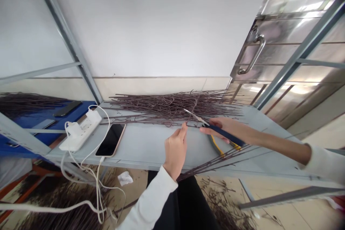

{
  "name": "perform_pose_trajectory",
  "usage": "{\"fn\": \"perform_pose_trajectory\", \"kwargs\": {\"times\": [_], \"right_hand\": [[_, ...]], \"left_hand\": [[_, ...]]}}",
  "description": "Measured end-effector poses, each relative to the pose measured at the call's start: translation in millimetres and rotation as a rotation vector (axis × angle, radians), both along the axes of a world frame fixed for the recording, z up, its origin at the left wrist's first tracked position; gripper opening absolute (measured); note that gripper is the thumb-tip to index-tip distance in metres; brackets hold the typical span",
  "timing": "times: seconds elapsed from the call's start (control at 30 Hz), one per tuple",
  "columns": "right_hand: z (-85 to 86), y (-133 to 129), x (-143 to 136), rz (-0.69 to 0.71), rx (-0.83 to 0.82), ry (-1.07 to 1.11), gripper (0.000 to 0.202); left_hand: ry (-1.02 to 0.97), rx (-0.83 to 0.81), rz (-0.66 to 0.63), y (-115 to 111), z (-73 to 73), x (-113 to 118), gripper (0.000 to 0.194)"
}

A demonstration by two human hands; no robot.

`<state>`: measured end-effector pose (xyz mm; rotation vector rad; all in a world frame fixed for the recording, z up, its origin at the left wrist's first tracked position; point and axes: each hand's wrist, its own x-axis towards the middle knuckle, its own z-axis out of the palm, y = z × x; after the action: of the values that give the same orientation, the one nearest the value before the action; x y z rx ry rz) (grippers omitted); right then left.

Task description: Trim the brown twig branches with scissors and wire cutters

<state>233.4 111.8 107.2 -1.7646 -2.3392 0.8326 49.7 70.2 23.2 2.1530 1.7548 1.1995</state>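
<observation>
My left hand [175, 151] is closed in a pinch at the front of the shelf. A thin dark twig [186, 123] shows at its fingertips. To its right, my right hand [219, 129] is wrapped round a cutting tool [198, 118] with a dark blue handle and narrow silver blades, like snips. Its tip points left, just above my left fingertips. Behind both hands lies a long heap of dark twigs [167, 104]. A loose bunch of twigs [207, 165] slants over the shelf's front edge beside my left wrist. Yellow-and-grey tool handles [216, 146] lie under my right hand.
On the left of the grey shelf [142, 140] are a phone [111, 140] and a white power strip [81, 131] with trailing cables. Metal uprights [302, 50] frame both sides. More twigs [226, 205] litter the floor. A metal door handle [253, 55] is at right.
</observation>
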Motion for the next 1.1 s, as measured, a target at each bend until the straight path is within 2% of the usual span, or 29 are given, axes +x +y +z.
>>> {"fn": "perform_pose_trajectory", "kwargs": {"times": [0.13,0.33,0.43,0.53,0.63,0.73,0.8,0.93,1.1], "right_hand": [[8.3,-5,-5,-0.044,0.113,-0.098,0.052],[-0.4,0,2,-0.004,0.131,-0.088,0.052],[-2.7,4,6,0.013,0.09,-0.043,0.05],[-2.5,7,8,0.042,-0.065,0.076,0.048],[-6.2,14,9,0.113,-0.15,0.184,0.047],[-17.4,29,12,0.128,-0.071,0.136,0.047],[-26.6,40,13,0.112,-0.04,0.08,0.048],[-39.6,57,12,0.088,-0.004,0.025,0.051],[-45.5,63,6,0.04,0.175,0.003,0.056]], "left_hand": [[-0.083,0.042,-0.002,4,-4.2,-5,0.038],[-0.209,0.068,-0.048,8,-8.7,-5,0.036],[-0.255,0.069,-0.074,10,-9.2,-5,0.036],[-0.334,0.038,-0.111,16,-7.8,-6,0.034],[-0.54,-0.104,-0.221,31,-5.8,-10,0.03],[-0.797,-0.393,-0.439,52,-7.0,-17,0.036],[-0.846,-0.496,-0.524,67,-10.9,-22,0.044],[-0.919,-0.624,-0.61,86,-24.0,-30,0.056],[-1.043,-0.728,-0.648,93,-35.5,-32,0.059]]}}
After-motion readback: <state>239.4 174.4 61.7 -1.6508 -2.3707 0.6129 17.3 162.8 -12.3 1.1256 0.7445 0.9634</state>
